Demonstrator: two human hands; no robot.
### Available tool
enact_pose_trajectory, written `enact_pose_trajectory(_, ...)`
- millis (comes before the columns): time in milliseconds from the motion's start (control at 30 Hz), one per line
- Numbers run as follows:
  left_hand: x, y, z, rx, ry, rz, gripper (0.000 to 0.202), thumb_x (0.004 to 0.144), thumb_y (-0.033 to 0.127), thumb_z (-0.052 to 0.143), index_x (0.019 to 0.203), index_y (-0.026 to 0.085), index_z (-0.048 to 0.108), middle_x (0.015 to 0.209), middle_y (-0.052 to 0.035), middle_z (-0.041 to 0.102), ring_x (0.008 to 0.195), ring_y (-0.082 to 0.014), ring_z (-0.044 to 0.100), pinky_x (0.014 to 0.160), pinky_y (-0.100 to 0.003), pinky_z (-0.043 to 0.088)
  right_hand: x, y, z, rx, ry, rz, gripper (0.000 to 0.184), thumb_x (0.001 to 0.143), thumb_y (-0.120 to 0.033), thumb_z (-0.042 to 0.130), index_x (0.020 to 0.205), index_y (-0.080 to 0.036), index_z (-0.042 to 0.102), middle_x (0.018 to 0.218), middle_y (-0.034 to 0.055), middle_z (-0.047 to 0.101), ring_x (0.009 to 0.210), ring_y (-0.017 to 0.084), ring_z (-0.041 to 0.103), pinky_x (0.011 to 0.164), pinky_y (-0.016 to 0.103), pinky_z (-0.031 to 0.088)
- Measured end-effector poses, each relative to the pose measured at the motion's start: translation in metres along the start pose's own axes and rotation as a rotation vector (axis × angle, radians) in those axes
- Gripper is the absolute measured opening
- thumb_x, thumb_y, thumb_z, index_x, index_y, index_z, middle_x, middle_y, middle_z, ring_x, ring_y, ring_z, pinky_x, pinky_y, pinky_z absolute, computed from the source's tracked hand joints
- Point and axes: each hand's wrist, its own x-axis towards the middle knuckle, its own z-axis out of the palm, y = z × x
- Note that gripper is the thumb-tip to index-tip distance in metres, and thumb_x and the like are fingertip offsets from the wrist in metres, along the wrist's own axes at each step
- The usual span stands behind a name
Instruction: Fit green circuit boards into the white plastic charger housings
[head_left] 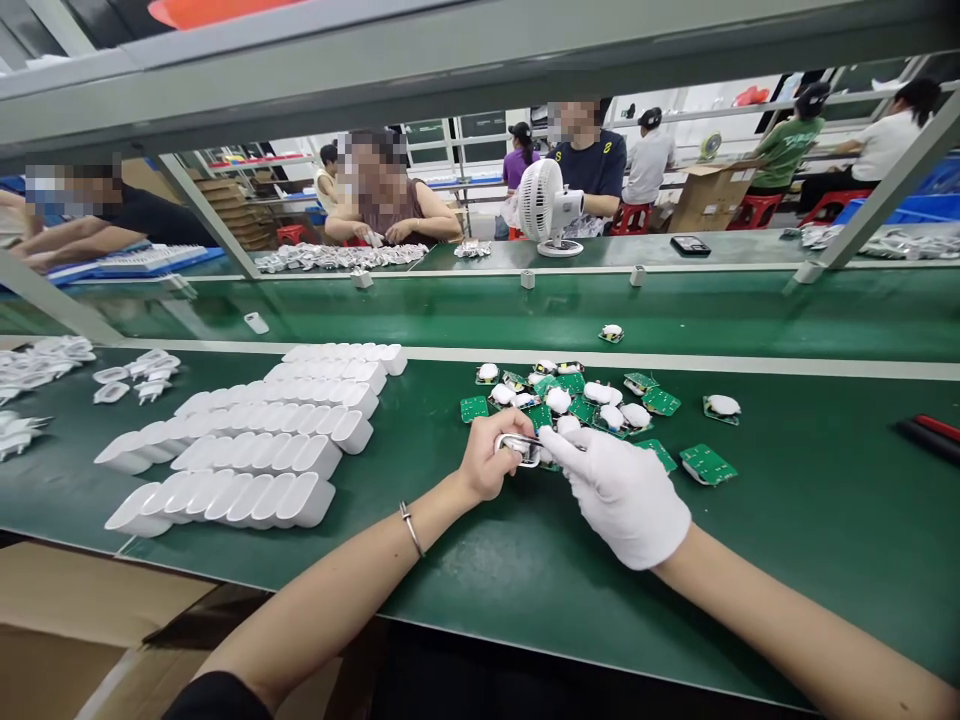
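Observation:
My bare left hand [486,458], a bracelet on its wrist, is closed around a small white plastic housing [532,457] with a rounded open rim. My right hand [626,497] wears a white glove. Its fingers are pinched together at the housing's right side, over a thin dark edge that I cannot make out. Just beyond both hands lies a loose pile of green circuit boards [707,465], several with white rounded parts on top. Left of my hands, white open-topped plastic cases [304,500] stand in slanting rows.
White plug parts [45,355] lie at the far left. A black and red object [930,437] rests at the right edge. One board [611,333] sits on the green strip behind. A white fan [541,205] and co-workers are across the bench, under a metal frame [450,75].

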Motion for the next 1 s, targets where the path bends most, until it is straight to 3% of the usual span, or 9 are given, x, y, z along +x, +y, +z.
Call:
enact_pose_trajectory(133, 0.0, 0.001, 0.0, -0.033, 0.036, -0.009, 0.017, 0.063, 0.03, 0.051, 0.072, 0.017, 0.056, 0.042, 0.0038, 0.049, 0.035, -0.0104, 0.041, 0.039, -0.021, 0.03, -0.001, -0.003, 0.004, -0.059, 0.039, -0.011, 0.045, 0.085, -0.014, 0.04, 0.117, -0.036, 0.064, 0.092, 0.0003, 0.071, 0.063, 0.014, 0.059, 0.047, 0.026, 0.027)
enact_pose_trajectory(300, 0.002, 0.001, -0.001, -0.039, 0.046, -0.02, 0.017, 0.062, 0.03, 0.051, 0.071, 0.016, 0.057, 0.043, 0.0036, 0.05, 0.034, -0.0101, 0.041, 0.037, -0.02, 0.029, -0.002, -0.007, 0.004, -0.013, -0.017, -0.003, 0.05, 0.08, -0.009, 0.042, 0.117, -0.035, 0.063, 0.089, -0.0001, 0.071, 0.058, 0.014, 0.057, 0.045, 0.025, 0.029)
enact_pose_trajectory(500, 0.003, 0.002, -0.002, -0.049, 0.071, 0.003, 0.019, 0.063, 0.03, 0.053, 0.073, 0.015, 0.058, 0.05, 0.0014, 0.057, 0.037, -0.0091, 0.042, 0.04, -0.021, 0.032, 0.003, 0.009, -0.015, 0.441, -0.16, 0.18, 0.033, 0.085, -0.018, 0.046, 0.102, -0.033, 0.07, 0.077, -0.0026, 0.068, 0.063, 0.012, 0.06, 0.059, 0.022, 0.046)
enact_pose_trajectory(633, 0.011, 0.004, -0.003, -0.11, 0.258, -0.033, 0.019, 0.067, 0.029, 0.052, 0.078, 0.015, 0.056, 0.062, 0.0001, 0.061, 0.044, -0.0094, 0.048, 0.045, -0.022, 0.038, -0.001, 0.005, -0.01, 0.316, -0.366, 0.059, 0.038, 0.085, -0.015, 0.047, 0.113, -0.035, 0.063, 0.08, -0.0017, 0.067, 0.07, 0.016, 0.061, 0.061, 0.025, 0.046)
enact_pose_trajectory(700, 0.015, 0.005, -0.004, -0.14, 0.364, -0.052, 0.017, 0.071, 0.029, 0.05, 0.081, 0.016, 0.054, 0.068, -0.0001, 0.061, 0.049, -0.0099, 0.052, 0.046, -0.021, 0.04, -0.003, -0.002, -0.002, 0.187, -0.392, -0.014, 0.036, 0.087, -0.014, 0.045, 0.115, -0.03, 0.061, 0.082, 0.0011, 0.067, 0.071, 0.019, 0.06, 0.06, 0.028, 0.045)
enact_pose_trajectory(800, 0.016, 0.007, -0.002, -0.152, 0.397, -0.06, 0.021, 0.076, 0.032, 0.049, 0.088, 0.016, 0.052, 0.073, -0.0008, 0.06, 0.053, -0.0113, 0.056, 0.042, -0.019, 0.039, 0.001, -0.012, 0.004, 0.133, -0.291, -0.006, 0.028, 0.089, -0.019, 0.047, 0.112, -0.025, 0.06, 0.091, 0.0048, 0.067, 0.08, 0.022, 0.061, 0.065, 0.032, 0.047)
enact_pose_trajectory(900, 0.012, 0.01, 0.004, -0.201, 0.293, -0.094, 0.033, 0.083, 0.042, 0.045, 0.105, 0.018, 0.05, 0.09, -0.0041, 0.062, 0.052, -0.0117, 0.058, 0.036, -0.019, 0.037, 0.015, -0.018, 0.007, 0.276, -0.07, 0.013, 0.047, 0.086, -0.031, 0.054, 0.132, -0.021, 0.046, 0.125, 0.0131, 0.057, 0.111, 0.029, 0.055, 0.084, 0.04, 0.048)
enact_pose_trajectory(967, 0.01, 0.012, 0.007, -0.206, 0.226, -0.091, 0.041, 0.088, 0.048, 0.038, 0.116, 0.019, 0.046, 0.104, -0.0073, 0.062, 0.062, -0.014, 0.062, 0.043, -0.022, 0.044, 0.029, -0.022, 0.011, 0.464, -0.044, 0.002, 0.058, 0.084, -0.03, 0.056, 0.138, -0.02, 0.038, 0.134, 0.0139, 0.05, 0.117, 0.027, 0.052, 0.089, 0.039, 0.048)
enact_pose_trajectory(1000, 0.01, 0.013, 0.007, -0.187, 0.212, -0.078, 0.044, 0.091, 0.049, 0.033, 0.121, 0.019, 0.044, 0.108, -0.0087, 0.061, 0.071, -0.0161, 0.063, 0.051, -0.024, 0.049, 0.038, -0.023, 0.014, 0.548, -0.09, 0.015, 0.056, 0.083, -0.028, 0.056, 0.136, -0.021, 0.041, 0.131, 0.0112, 0.053, 0.114, 0.024, 0.055, 0.087, 0.035, 0.049)
